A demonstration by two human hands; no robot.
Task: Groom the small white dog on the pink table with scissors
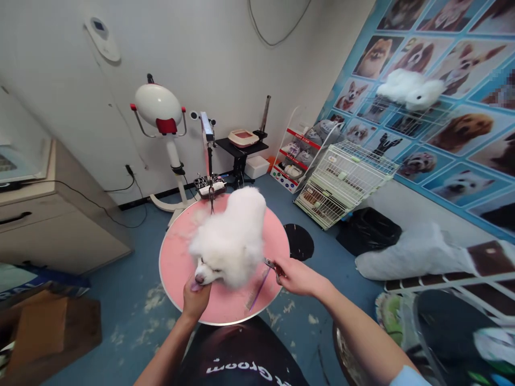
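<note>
A fluffy white dog (229,236) stands on a round pink grooming table (177,273), its head lowered towards me. My left hand (196,299) is closed under the dog's muzzle, touching its chin; a small purple patch shows there, too unclear to name. In my right hand (300,276) is a pair of scissors (277,271), fingers in the handles and blades pointing at the fur on the dog's side. A purple-backed grooming comb (257,292) lies on the tabletop between the dog and my right hand.
Behind the table stand a white dryer (159,107) on a stand and a grooming arm (208,145) with a tool tray (211,187). Wire cages (341,177) and a shelf rack (298,155) are at right. A cardboard box (52,332) sits lower left; hair clumps dot the floor.
</note>
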